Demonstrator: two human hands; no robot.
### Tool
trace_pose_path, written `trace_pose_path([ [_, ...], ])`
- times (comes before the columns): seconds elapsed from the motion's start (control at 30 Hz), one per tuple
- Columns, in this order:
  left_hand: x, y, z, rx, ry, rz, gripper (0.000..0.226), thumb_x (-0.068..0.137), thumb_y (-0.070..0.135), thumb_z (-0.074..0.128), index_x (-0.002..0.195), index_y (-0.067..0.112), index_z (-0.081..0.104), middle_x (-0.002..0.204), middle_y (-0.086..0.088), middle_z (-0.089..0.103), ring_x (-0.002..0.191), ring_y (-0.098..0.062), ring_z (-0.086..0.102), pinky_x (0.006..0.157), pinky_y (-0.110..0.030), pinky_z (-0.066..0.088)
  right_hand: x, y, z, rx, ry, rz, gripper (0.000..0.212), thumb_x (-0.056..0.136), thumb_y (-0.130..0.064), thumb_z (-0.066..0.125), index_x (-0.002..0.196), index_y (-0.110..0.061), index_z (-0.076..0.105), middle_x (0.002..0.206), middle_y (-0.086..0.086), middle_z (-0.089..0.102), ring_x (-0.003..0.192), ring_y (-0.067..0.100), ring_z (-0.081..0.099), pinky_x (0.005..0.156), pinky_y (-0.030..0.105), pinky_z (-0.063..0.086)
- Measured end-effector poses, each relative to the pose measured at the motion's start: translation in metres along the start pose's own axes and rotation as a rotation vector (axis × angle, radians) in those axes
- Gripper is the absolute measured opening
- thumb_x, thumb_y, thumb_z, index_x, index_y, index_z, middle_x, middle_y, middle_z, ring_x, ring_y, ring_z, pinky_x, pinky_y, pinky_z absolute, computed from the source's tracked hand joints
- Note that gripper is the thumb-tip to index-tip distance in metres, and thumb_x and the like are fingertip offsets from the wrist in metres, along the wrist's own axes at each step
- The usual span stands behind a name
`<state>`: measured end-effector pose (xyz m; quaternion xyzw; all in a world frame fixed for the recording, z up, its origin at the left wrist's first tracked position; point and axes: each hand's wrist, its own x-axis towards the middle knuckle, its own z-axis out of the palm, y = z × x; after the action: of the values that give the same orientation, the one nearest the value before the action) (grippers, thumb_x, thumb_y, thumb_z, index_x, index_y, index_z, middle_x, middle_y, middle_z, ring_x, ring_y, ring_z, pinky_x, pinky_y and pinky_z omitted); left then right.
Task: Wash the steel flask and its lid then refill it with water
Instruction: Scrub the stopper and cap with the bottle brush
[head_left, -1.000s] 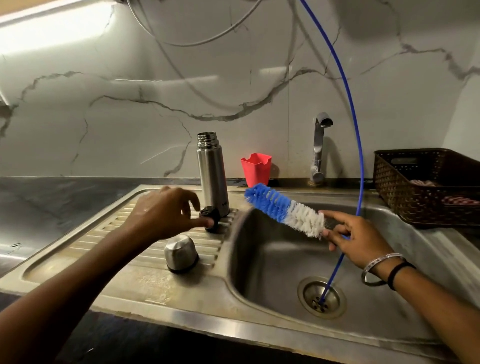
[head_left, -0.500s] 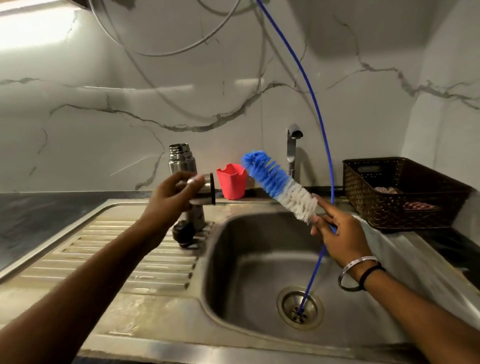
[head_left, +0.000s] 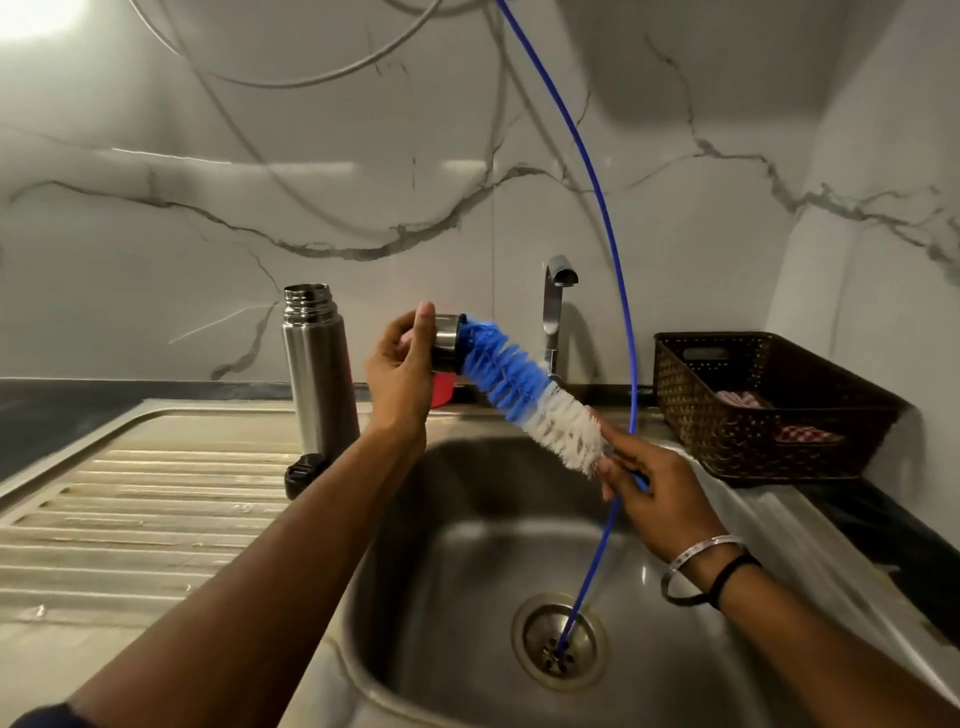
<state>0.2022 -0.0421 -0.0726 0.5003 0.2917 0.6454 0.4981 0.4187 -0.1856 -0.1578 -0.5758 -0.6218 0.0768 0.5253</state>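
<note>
The open steel flask (head_left: 318, 374) stands upright on the drainboard (head_left: 135, 499), beside the basin. A black stopper (head_left: 302, 474) lies at its foot. My left hand (head_left: 397, 371) grips the steel lid cup (head_left: 447, 343) above the basin's back edge, its mouth facing right. My right hand (head_left: 649, 493) holds the handle of a blue and white bottle brush (head_left: 524, 387). The brush's blue tip is pushed into the lid cup's mouth.
The steel sink basin (head_left: 467, 545) has a drain (head_left: 558, 642) into which a thin blue hose (head_left: 608, 218) runs from above. A tap (head_left: 553, 301) stands behind the basin. A red cup (head_left: 441, 392) is half hidden behind my left hand. A brown basket (head_left: 763, 410) holds cloths at right.
My left hand picked the lid cup up off the drainboard and carried it right over the basin. My right hand brought the brush tip into the cup's mouth.
</note>
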Motion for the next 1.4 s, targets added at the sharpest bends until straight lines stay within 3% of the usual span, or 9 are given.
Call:
trace_pose_path([
  [0.17,-0.007,-0.046,-0.023,0.152,0.180,-0.006,0.042,0.095,0.044,0.067,0.103,0.003,0.069,0.081,-0.004,0.066,0.072,-0.006,0.062,0.074,-0.027,0.053,0.001,0.011,-0.005,-0.106,-0.215,0.018,0.064,0.098,-0.011,0.059,0.134,-0.061,0.046,0.108,-0.002,0.074,0.084,0.020,0.069,0.073,0.036,0.061],
  [0.33,-0.021,-0.067,-0.029,0.306,-0.016,-0.099,0.037,0.096,0.051,0.061,0.086,0.016,0.069,0.082,-0.013,0.070,0.076,-0.016,0.064,0.071,-0.033,0.053,-0.003,0.013,-0.002,0.006,-0.367,0.217,0.050,0.099,-0.004,0.056,0.143,-0.027,0.052,0.094,-0.015,0.076,0.061,0.002,0.057,0.063,0.026,0.055],
  [0.43,-0.025,-0.067,-0.026,0.210,-0.128,-0.212,0.040,0.090,0.054,0.064,0.106,0.019,0.072,0.103,-0.012,0.074,0.099,-0.023,0.070,0.089,-0.041,0.058,-0.006,0.013,-0.002,0.205,-0.424,0.440,0.041,0.101,-0.003,0.051,0.136,-0.024,0.054,0.059,-0.008,0.066,0.042,0.004,0.044,0.040,0.017,0.037],
  [0.53,-0.026,-0.066,-0.026,0.003,-0.266,-0.393,0.054,0.079,0.044,0.072,0.127,0.020,0.065,0.124,-0.011,0.069,0.114,-0.028,0.068,0.098,-0.051,0.056,-0.008,0.013,0.000,0.283,-0.470,0.573,0.039,0.100,-0.013,0.057,0.135,-0.029,0.054,0.063,0.004,0.060,0.040,0.008,0.034,0.038,0.019,0.029],
  [0.7,-0.019,-0.064,-0.029,0.019,-0.129,-0.376,0.031,0.085,0.028,0.078,0.114,0.026,0.068,0.116,-0.007,0.069,0.109,-0.027,0.068,0.096,-0.051,0.058,-0.010,0.010,0.001,0.006,-0.355,0.461,0.058,0.086,-0.005,0.074,0.130,-0.030,0.048,0.092,0.008,0.064,0.055,0.013,0.055,0.043,0.023,0.043],
  [0.87,-0.017,-0.068,-0.029,-0.007,-0.085,-0.338,0.035,0.086,0.032,0.079,0.118,0.019,0.070,0.114,-0.009,0.072,0.102,-0.027,0.072,0.076,-0.036,0.062,-0.004,0.008,-0.005,-0.244,-0.013,0.370,0.024,0.077,-0.019,0.086,0.094,-0.021,0.069,0.073,0.002,0.067,0.063,0.016,0.064,0.057,0.033,0.055],
  [0.97,-0.019,-0.068,-0.025,-0.061,-0.095,-0.390,0.038,0.087,0.033,0.078,0.120,0.016,0.070,0.116,-0.010,0.072,0.100,-0.026,0.073,0.083,-0.048,0.063,-0.003,0.010,-0.016,-0.457,0.087,0.272,0.020,0.074,-0.039,0.085,0.069,-0.026,0.071,0.062,-0.010,0.067,0.063,0.010,0.064,0.062,0.034,0.056],
  [1.17,-0.016,-0.070,-0.034,-0.051,-0.092,-0.407,0.038,0.088,0.038,0.075,0.119,0.017,0.068,0.118,-0.007,0.072,0.104,-0.029,0.072,0.092,-0.055,0.059,-0.005,0.008,-0.012,-0.313,-0.098,0.229,0.041,0.096,-0.044,0.058,0.060,-0.026,0.069,0.053,0.001,0.065,0.053,0.012,0.064,0.062,0.037,0.054],
  [1.4,-0.014,-0.074,-0.036,0.021,-0.074,-0.411,0.045,0.086,0.052,0.073,0.118,0.021,0.069,0.115,-0.004,0.074,0.103,-0.028,0.073,0.093,-0.049,0.060,0.002,0.007,-0.008,-0.386,0.069,0.154,0.016,0.075,-0.028,0.086,0.074,-0.027,0.070,0.069,-0.010,0.067,0.068,0.006,0.064,0.062,0.028,0.052],
])
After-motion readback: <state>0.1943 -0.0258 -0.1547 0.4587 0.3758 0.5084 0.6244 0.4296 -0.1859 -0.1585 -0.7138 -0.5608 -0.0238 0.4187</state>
